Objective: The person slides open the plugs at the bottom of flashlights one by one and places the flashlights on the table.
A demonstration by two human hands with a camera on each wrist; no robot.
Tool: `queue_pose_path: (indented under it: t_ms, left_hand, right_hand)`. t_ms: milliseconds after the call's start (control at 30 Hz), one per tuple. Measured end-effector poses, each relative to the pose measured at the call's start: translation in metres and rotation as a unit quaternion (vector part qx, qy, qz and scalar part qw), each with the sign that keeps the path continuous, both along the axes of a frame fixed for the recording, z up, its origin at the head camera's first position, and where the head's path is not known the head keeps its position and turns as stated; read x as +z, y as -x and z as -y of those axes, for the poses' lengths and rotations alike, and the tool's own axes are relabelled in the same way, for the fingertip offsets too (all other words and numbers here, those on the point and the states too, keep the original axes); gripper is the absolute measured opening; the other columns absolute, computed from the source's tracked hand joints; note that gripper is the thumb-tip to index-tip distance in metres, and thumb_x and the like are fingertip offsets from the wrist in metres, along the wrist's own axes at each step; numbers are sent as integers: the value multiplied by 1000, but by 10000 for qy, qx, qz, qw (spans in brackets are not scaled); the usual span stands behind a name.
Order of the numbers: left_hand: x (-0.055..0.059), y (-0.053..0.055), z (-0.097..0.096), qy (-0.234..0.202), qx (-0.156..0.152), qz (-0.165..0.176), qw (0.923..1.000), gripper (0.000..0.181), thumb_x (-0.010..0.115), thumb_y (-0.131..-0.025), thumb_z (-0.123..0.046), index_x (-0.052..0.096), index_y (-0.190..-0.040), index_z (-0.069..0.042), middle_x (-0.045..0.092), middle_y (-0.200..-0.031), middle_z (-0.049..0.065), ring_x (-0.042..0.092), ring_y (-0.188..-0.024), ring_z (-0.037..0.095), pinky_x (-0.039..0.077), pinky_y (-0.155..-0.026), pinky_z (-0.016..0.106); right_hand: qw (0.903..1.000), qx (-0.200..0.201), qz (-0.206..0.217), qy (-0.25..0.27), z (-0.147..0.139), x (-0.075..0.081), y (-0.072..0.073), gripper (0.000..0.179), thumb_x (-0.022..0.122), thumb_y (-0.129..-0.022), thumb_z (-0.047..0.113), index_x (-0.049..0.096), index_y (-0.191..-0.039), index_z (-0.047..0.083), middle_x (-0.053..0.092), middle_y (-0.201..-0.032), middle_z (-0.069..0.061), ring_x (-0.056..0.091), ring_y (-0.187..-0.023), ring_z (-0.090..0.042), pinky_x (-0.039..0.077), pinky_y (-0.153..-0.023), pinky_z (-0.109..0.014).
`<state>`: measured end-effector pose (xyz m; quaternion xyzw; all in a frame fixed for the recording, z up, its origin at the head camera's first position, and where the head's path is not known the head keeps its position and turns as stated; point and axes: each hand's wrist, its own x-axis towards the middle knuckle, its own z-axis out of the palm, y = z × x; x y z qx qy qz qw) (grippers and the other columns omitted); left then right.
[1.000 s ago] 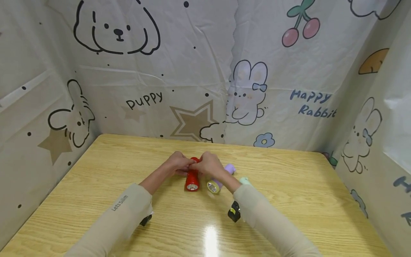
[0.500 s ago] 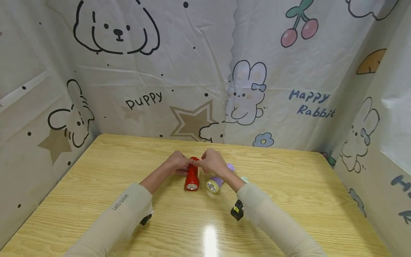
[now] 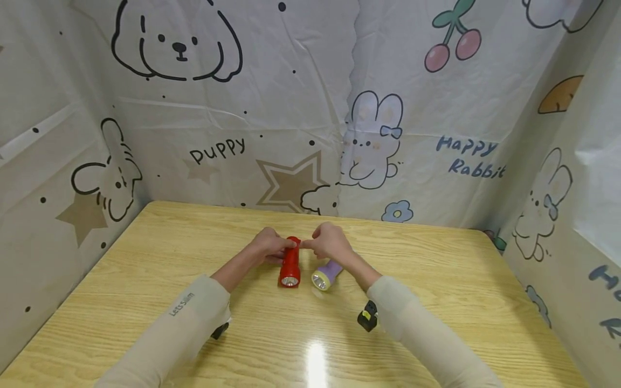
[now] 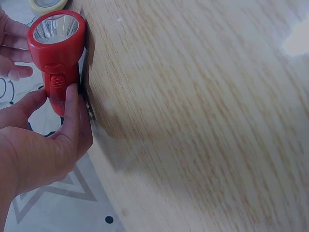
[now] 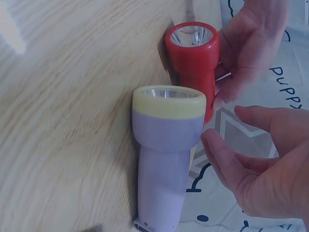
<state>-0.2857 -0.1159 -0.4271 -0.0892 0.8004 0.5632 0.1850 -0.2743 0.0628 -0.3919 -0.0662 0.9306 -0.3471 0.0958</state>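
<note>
A red flashlight [image 3: 290, 267] lies on the table with its lens toward me. My left hand [image 3: 269, 247] grips its back end, thumb on one side and fingers on the other, as the left wrist view shows with the flashlight [image 4: 58, 46] and hand [image 4: 43, 154]. The flashlight's sliding switch [image 4: 58, 81] faces up. My right hand [image 3: 331, 241] holds nothing; in the right wrist view this hand [image 5: 270, 159] has thumb and fingers spread apart beside the red flashlight [image 5: 195, 58]. A purple flashlight [image 5: 164, 164] with a yellow head lies just right of it, partly under my right wrist.
The wooden table [image 3: 427, 302] reaches to a patterned cloth [image 3: 291, 108] behind and at both sides. Black wrist devices [image 3: 367, 317] show beneath both sleeves. A light reflection lies on the table's near middle.
My right hand has drawn back from the red flashlight, to the right, and its forearm now covers the mint-green thing seen earlier. My left hand keeps its grip in the same place.
</note>
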Motion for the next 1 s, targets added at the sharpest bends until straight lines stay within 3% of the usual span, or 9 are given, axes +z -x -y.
queue_pose_path:
  t_ms: [333,567,767,1000]
  left_hand:
    - [-2,0,-2,119,63,-2,9999,29,71,-93,-14,61,-105,9,68,-96,18,69,-74,22,61,-69,34]
    - [1,-1,-2,137,70,-4,9999,30,70,-93,-14,60,-107,11,69,-98,20,70,-77,23,61,-72,36]
    - [2,-2,-1,184,37,-37,9998,30,70,-93,-14,60,-107,11,69,-100,20,70,-79,24,61,-73,36]
    - [1,-1,-2,206,24,-65,9998,31,70,-93,-14,61,-108,11,69,-100,20,70,-78,24,61,-71,35]
  right_hand:
    - [10000,8,-56,23,-14,2,-1,31,78,-88,28,70,-87,-2,69,-74,-13,71,-64,-25,56,-53,-28]
    - [9996,-35,-191,-191,-21,2,-2,35,78,-88,28,60,-67,6,69,-69,-13,67,-57,-21,40,-45,-22]
    - [9991,-85,-247,-323,-28,1,-6,28,78,-87,29,65,-77,6,68,-67,-8,65,-56,-17,41,-49,-23]
    - [9987,-234,-190,-403,-35,2,-6,29,79,-86,30,67,-77,5,64,-63,-4,61,-54,-14,42,-48,-22]
